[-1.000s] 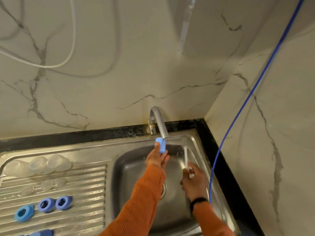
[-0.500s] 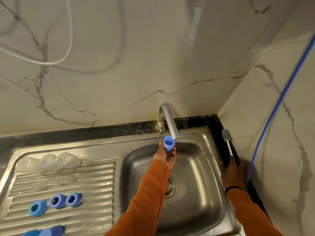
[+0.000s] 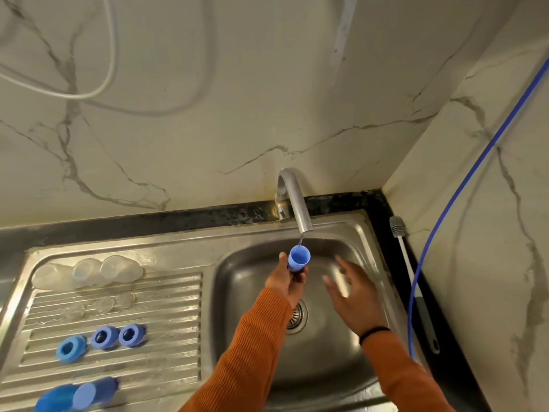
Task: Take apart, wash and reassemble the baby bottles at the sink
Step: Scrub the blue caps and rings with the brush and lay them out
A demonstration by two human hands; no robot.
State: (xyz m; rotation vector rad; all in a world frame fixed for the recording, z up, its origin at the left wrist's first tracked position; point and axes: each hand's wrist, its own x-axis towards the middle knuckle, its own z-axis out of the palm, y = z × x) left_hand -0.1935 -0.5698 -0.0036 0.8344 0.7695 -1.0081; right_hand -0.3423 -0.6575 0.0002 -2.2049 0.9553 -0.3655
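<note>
My left hand [image 3: 283, 281] grips a small blue bottle cap [image 3: 298, 258], mouth up, under the faucet [image 3: 297, 203], where a thin stream of water runs into it. Blurred and empty, my right hand [image 3: 350, 292] hovers over the sink basin [image 3: 326, 367] with its fingers spread, just right of the cap. The bottle brush [image 3: 411, 281] lies on the dark counter strip right of the sink. On the drainboard [image 3: 118, 292] lie clear caps [image 3: 104, 270], clear nipples [image 3: 101, 304], blue screw rings [image 3: 102, 339] and blue bottles [image 3: 77, 395].
A blue cable [image 3: 463, 185] runs down the right wall to the counter beside the brush. A white hose [image 3: 98, 90] loops on the back wall. The marble walls meet in a corner right of the faucet. The sink drain [image 3: 295, 318] sits below my left wrist.
My right hand carried the brush from the basin to the right counter, left it there, and has come back empty over the basin. My left hand turned the blue cap mouth up under the faucet.
</note>
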